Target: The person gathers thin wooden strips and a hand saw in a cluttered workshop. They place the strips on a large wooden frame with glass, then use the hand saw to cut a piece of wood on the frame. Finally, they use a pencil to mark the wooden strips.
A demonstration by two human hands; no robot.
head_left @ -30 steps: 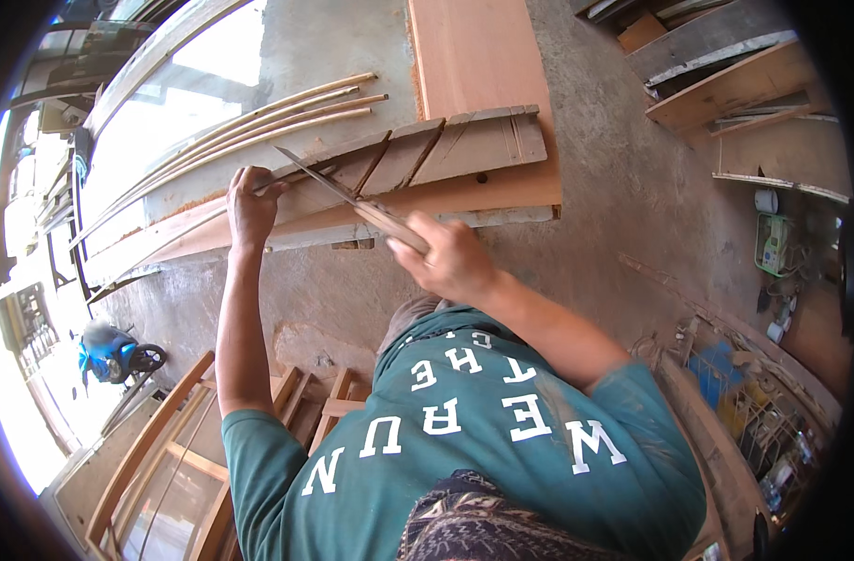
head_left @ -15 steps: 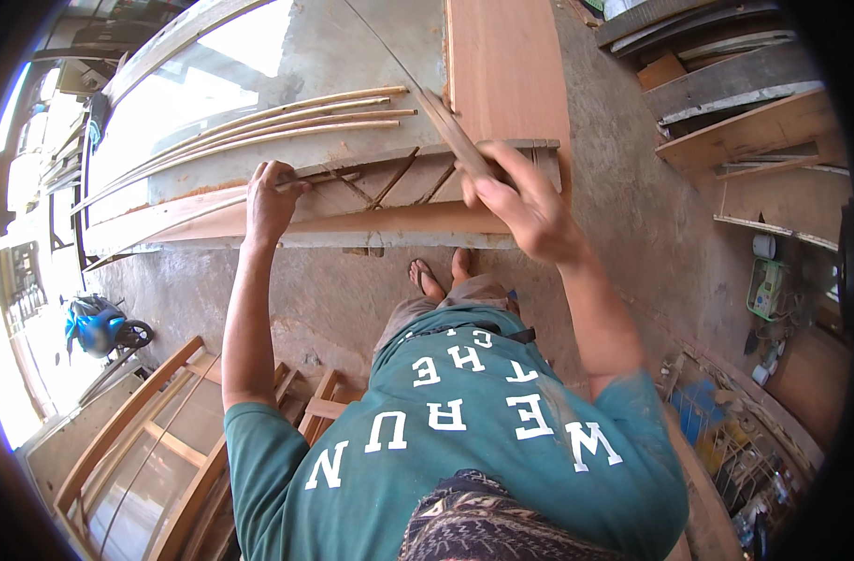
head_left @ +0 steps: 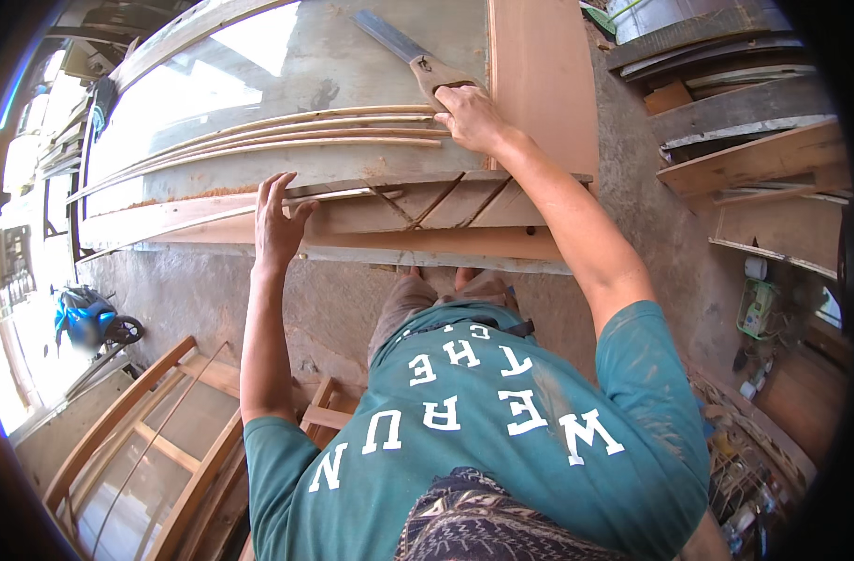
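Note:
My right hand is closed on the wooden handle of a handsaw, whose blade lies flat over the grey tabletop and points to the far left. My left hand is open, thumb and fingers apart, at the near edge of the work table. Beside it a thin wooden strip runs off to the left. The strip's right end lies in a wooden mitre box with slanted saw slots. Just left of my right hand several similar thin strips lie side by side.
A reddish board covers the table's right end. Boards and planks are stacked at the far right. Wooden frames stand at the near left. A blue motorbike is parked at the left, and sawdust lies on the table.
My right hand has carried the handsaw away from the mitre box and laid it farther back on the table. The left hand's fingers have opened off the thin strip.

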